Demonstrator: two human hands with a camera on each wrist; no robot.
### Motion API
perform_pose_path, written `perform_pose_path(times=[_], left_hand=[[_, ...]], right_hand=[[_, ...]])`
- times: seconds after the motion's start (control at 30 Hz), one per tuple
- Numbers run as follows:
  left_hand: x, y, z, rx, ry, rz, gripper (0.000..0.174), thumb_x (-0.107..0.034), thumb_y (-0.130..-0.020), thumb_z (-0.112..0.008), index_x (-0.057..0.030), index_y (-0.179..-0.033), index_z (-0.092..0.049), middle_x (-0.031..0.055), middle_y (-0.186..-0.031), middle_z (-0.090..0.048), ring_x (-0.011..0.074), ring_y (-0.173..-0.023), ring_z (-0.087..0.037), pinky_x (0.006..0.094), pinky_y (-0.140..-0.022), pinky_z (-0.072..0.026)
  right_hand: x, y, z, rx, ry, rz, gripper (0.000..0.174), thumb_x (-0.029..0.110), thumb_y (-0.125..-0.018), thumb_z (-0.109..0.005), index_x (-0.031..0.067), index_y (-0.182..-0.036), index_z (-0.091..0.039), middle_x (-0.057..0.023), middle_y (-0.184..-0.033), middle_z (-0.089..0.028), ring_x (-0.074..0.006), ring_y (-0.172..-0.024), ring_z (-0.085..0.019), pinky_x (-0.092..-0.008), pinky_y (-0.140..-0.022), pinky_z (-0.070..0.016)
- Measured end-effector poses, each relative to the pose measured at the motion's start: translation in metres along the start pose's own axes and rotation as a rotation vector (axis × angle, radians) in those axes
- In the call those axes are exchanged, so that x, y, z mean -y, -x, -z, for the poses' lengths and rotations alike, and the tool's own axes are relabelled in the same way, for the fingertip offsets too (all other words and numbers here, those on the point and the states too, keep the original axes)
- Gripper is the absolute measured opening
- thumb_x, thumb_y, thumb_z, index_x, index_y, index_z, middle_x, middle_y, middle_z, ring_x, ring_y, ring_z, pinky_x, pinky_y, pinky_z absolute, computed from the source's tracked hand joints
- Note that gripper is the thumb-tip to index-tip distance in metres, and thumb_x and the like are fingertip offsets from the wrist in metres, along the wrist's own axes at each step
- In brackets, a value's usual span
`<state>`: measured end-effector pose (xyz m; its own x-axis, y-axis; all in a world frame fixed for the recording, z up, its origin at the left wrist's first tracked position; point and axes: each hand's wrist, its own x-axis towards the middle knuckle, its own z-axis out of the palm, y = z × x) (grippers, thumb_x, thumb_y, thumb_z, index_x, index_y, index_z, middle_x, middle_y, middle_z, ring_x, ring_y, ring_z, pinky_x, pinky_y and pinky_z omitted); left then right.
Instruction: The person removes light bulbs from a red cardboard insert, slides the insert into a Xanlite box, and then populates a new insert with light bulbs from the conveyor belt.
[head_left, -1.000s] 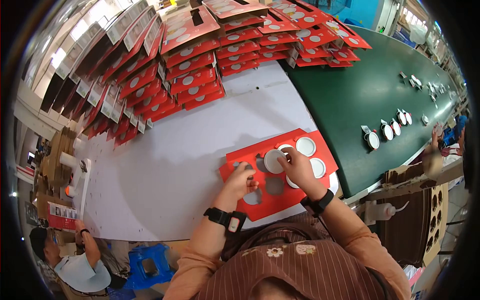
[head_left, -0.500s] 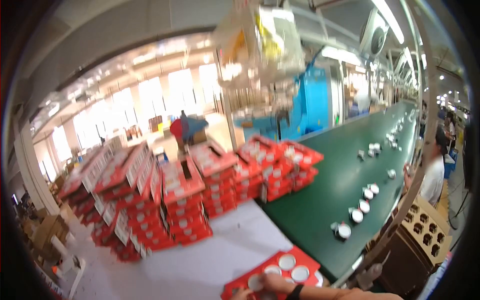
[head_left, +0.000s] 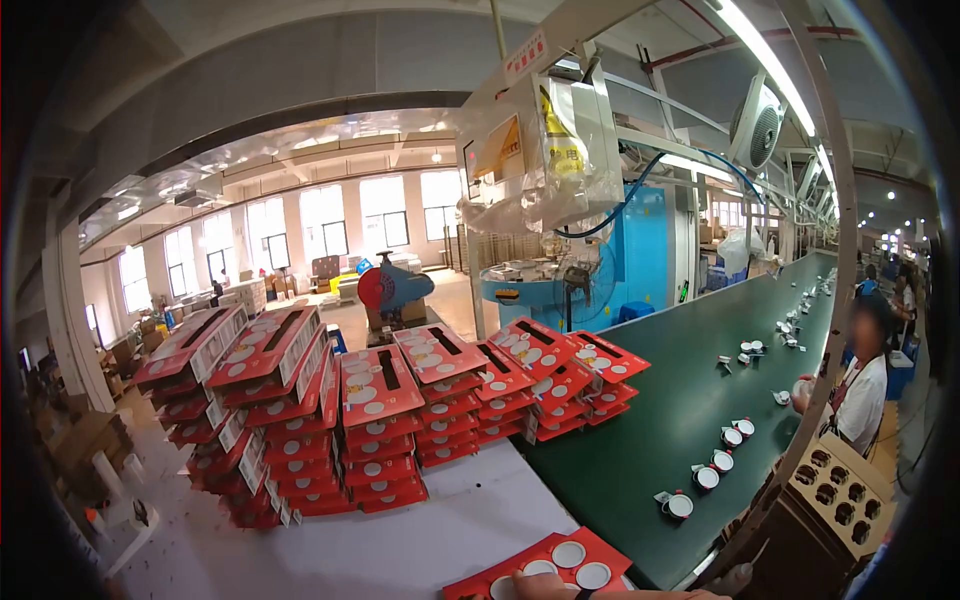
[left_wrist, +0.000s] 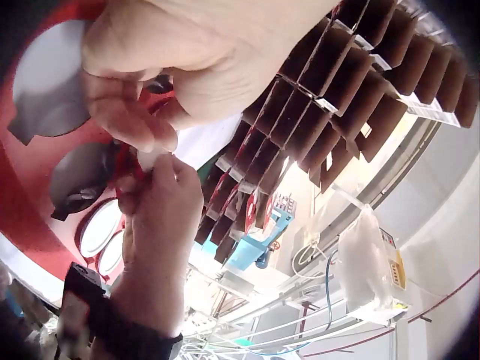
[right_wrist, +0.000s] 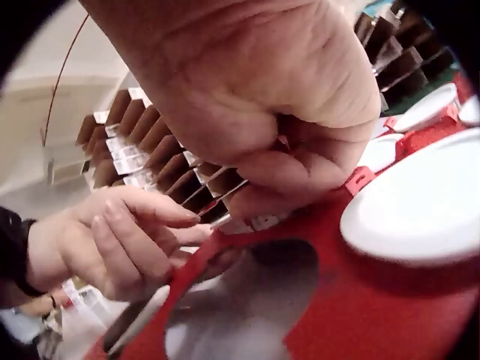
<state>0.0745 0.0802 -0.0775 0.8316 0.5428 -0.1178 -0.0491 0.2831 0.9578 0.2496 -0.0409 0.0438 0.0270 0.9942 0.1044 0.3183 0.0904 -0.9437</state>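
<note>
A red card with round holes holds several white round pieces at the bottom of the head view. My right hand is over its near part, mostly cut off. In the left wrist view the fingertips of my left hand and right hand meet around a small pale piece, which both pinch. From the right wrist, my right hand has curled fingers close above the card, beside a large white round piece; my left hand reaches in opposite.
Tall stacks of red printed boxes stand at the back of the white table. Right of it runs a green belt carrying white round pieces with small tags. A brown carton with holes and a seated person are further right.
The head view has tilted up from the table to the room, leaving the hands at or below its bottom edge. Earlier, my right hand held a white round piece over the card.
</note>
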Motion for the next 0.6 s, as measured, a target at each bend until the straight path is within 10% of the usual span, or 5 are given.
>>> perform_pose_path(times=[0.13,0.4,0.47,0.5,0.6], left_hand=[[0.018,-0.001,-0.004,-0.228,0.041,0.019,0.031,-0.012,-0.086,-0.054,-0.0129,-0.117,-0.052,0.0002,-0.067,-0.051,0.0098,-0.049,-0.044,0.0247,-0.039,-0.0342],[-0.038,0.002,-0.037,-0.306,0.328,0.324,0.045,-0.012,-0.085,-0.058,-0.0087,-0.128,-0.047,0.0012,-0.068,-0.051,0.0128,-0.048,-0.05,0.0253,-0.04,-0.0396],[0.012,-0.012,-0.005,-0.089,-0.4,-0.351,0.024,-0.02,-0.087,-0.058,-0.0144,-0.106,-0.046,0.0033,-0.064,-0.047,0.0142,-0.044,-0.046,0.0266,-0.035,-0.0351],[-0.055,-0.012,-0.039,-0.431,-0.188,0.399,0.029,-0.017,-0.075,-0.067,-0.0065,-0.099,-0.055,0.0096,-0.072,-0.054,0.0204,-0.063,-0.059,0.0361,-0.052,-0.0477],[-0.015,-0.025,-0.014,-0.413,-0.807,-0.075,0.037,-0.02,-0.078,-0.067,0.0002,-0.105,-0.052,0.0121,-0.084,-0.059,0.0276,-0.07,-0.06,0.0381,-0.057,-0.0478]], right_hand=[[0.01,-0.006,-0.004,0.044,1.115,0.111,0.031,0.023,-0.094,-0.041,0.0015,-0.108,-0.059,-0.0153,-0.074,-0.063,-0.0283,-0.064,-0.062,-0.0402,-0.057,-0.048],[-0.018,-0.005,-0.021,-0.043,0.852,-0.196,0.024,0.022,-0.085,-0.053,0.0017,-0.098,-0.058,-0.0213,-0.078,-0.063,-0.0383,-0.07,-0.062,-0.0479,-0.061,-0.0475],[-0.019,-0.007,-0.012,0.042,0.827,-0.224,0.024,0.023,-0.084,-0.052,0.0034,-0.093,-0.062,-0.0199,-0.077,-0.064,-0.0365,-0.071,-0.064,-0.0464,-0.062,-0.0493],[0.007,-0.011,0.009,0.166,0.818,-0.207,0.024,0.024,-0.085,-0.051,0.0032,-0.093,-0.062,-0.0191,-0.077,-0.065,-0.0362,-0.071,-0.064,-0.0467,-0.06,-0.0494],[0.016,-0.017,0.066,-0.271,0.853,-0.119,0.015,0.02,-0.084,-0.05,0.0096,-0.088,-0.061,-0.0163,-0.073,-0.063,-0.0359,-0.064,-0.062,-0.047,-0.058,-0.0483]])
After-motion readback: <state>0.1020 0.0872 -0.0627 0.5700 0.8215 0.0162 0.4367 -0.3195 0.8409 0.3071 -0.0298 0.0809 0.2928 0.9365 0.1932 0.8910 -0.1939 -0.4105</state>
